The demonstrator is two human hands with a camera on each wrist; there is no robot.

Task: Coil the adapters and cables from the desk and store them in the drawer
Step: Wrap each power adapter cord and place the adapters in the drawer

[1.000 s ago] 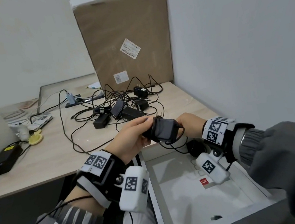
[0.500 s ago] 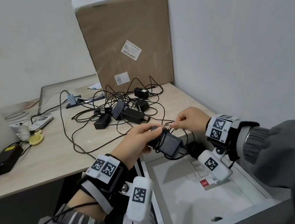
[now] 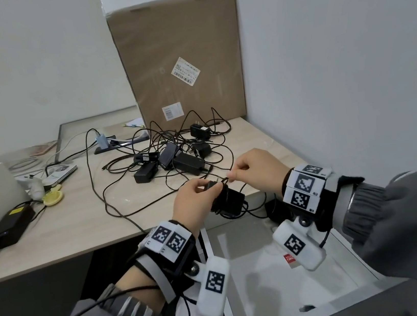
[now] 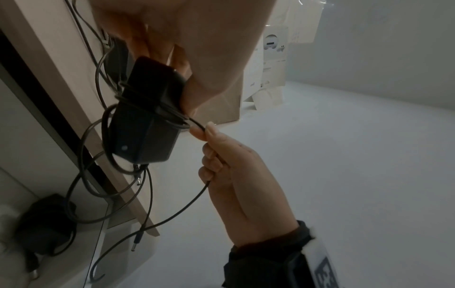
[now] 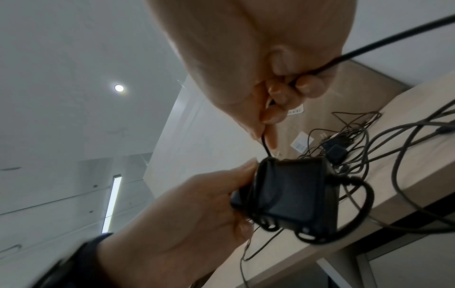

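While the left hand (image 3: 195,202) grips the adapter (image 3: 228,203), right hand (image 3: 256,170) fingers pinch its cable (image 4: 197,124); drawer (image 3: 272,277) contents at 3 o'clock stay partly hidden.

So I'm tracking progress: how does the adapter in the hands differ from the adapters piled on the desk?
The held adapter is lifted at the desk edge over the open drawer; the piled adapters lie on the desk.
Its cable is wrapped around its body; theirs sprawl loose and tangled.
The left hand grips it while the right hand pinches its cable; nobody touches the pile.
All are black.
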